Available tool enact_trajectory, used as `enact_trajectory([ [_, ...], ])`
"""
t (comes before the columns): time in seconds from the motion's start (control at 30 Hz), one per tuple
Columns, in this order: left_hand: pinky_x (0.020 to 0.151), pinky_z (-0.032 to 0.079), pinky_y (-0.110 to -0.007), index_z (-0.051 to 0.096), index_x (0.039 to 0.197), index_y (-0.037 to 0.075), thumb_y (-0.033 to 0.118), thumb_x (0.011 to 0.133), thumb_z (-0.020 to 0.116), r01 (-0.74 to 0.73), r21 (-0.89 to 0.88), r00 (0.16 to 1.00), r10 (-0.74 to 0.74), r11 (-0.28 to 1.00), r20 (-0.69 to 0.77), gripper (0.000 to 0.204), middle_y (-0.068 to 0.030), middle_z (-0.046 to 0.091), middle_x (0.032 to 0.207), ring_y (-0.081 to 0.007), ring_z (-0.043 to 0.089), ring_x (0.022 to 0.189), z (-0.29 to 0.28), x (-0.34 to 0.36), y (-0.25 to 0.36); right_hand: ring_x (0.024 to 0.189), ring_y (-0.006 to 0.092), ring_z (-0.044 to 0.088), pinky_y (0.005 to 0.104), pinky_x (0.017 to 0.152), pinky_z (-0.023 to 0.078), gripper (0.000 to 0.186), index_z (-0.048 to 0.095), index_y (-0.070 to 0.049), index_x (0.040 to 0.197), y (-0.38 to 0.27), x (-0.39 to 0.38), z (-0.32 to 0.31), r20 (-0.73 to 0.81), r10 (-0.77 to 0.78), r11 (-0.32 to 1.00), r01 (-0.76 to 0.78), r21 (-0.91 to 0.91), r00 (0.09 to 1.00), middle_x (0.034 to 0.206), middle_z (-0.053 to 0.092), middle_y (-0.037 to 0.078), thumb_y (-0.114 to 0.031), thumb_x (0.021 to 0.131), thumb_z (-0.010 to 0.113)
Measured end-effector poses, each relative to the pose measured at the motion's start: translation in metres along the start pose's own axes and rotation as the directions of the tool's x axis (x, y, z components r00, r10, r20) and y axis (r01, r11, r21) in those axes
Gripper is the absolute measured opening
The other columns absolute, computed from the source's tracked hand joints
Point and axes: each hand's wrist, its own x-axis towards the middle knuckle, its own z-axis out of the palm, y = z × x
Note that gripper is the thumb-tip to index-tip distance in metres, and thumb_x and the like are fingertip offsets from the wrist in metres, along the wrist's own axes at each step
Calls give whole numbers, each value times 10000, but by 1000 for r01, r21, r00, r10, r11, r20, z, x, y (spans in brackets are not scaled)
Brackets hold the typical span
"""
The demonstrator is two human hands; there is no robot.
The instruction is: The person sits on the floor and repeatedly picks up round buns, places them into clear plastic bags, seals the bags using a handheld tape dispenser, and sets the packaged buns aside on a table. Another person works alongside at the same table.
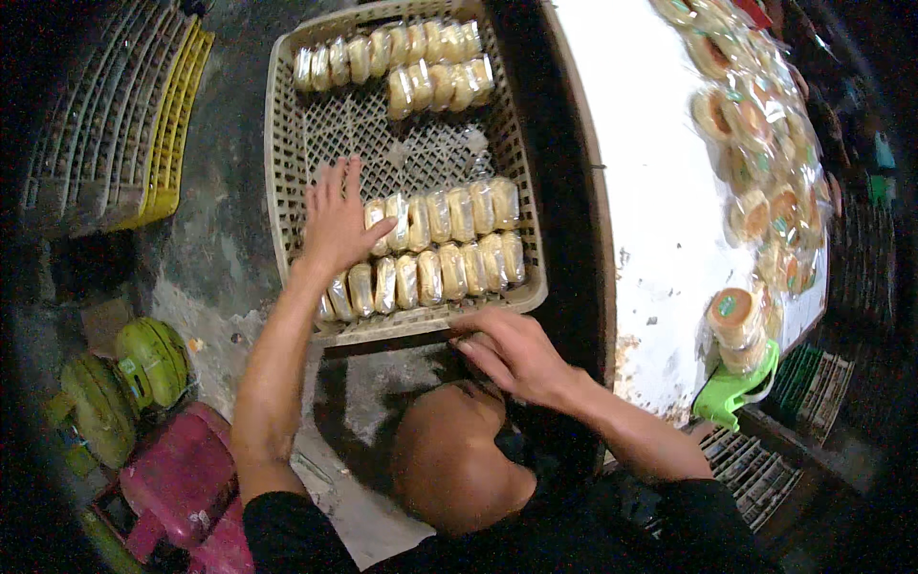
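A pale plastic crate (287,143) holds rows of upright, clear-wrapped pale baked goods (454,268), two rows at the far end and two at the near end, with bare lattice between. My left hand (339,220) is spread over the crate's left part, its thumb at the left end of a near row of packs. Below the crate's near rim, towards the right, my right hand (516,354) has loosely bent fingers, thumb and index apart, with nothing visible in them. My bent knee (449,459) is beneath my right hand.
Right, a white tabletop (650,239) carries many wrapped round baked goods (765,143) and a green plastic holder (727,383) by a short stack of them. Stacked grey and yellow crates (167,134) stand left. Rounded green objects (148,364) and pink plastic pieces (177,474) lie lower left.
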Motion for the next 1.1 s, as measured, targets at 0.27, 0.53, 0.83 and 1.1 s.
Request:
enact_trajectory([
  [0.27, 1057, 302, -553, 439, 1379, 104, 632, 795, 608, -55, 386, 781, -201, 921, 591, 805, -154, 409, 1426, -369, 375, 1319, -70, 45, 78, 768, 319, 626, 382, 686, 499, 130, 636, -43, 965, -39, -137, -55, -463, 134, 991, -120, 61, 876, 830, 634, 138, -88, 843, 645],
  [0.53, 819, 498, -433, 618, 1083, 66, 537, 857, 568, -368, -274, 925, 378, 888, -17, 525, -157, 671, 1004, -330, 647, 949, -135, 92, 407, 776, 247, 661, 321, 699, 506, 105, 646, 13, 936, -61, -219, -97, -784, 182, 983, -79, 168, 594, 845, 667, 142, -36, 847, 620],
  [0.83, 846, 458, -486, 562, 1097, 16, 416, 665, 785, 15, -614, 988, -107, 789, -113, 630, -193, 640, 979, -358, 597, 960, -82, 52, 519, 824, 263, 651, 359, 746, 517, 173, 629, -18, 987, -51, -298, -99, -812, 175, 985, -108, 138, 557, 897, 658, 120, -132, 859, 651],
  [1.1, 935, 447, -421, 464, 1142, 28, 225, 784, 755, -539, -773, 715, 667, 335, -210, 502, -154, 604, 1073, -279, 602, 992, -137, -115, 386, 1072, 222, 562, 358, 835, 536, 596, 283, -57, 1348, -3, -251, -141, -550, 539, 407, 375, 833, 638, 1229, 477, 126, -301, 913, 611],
])
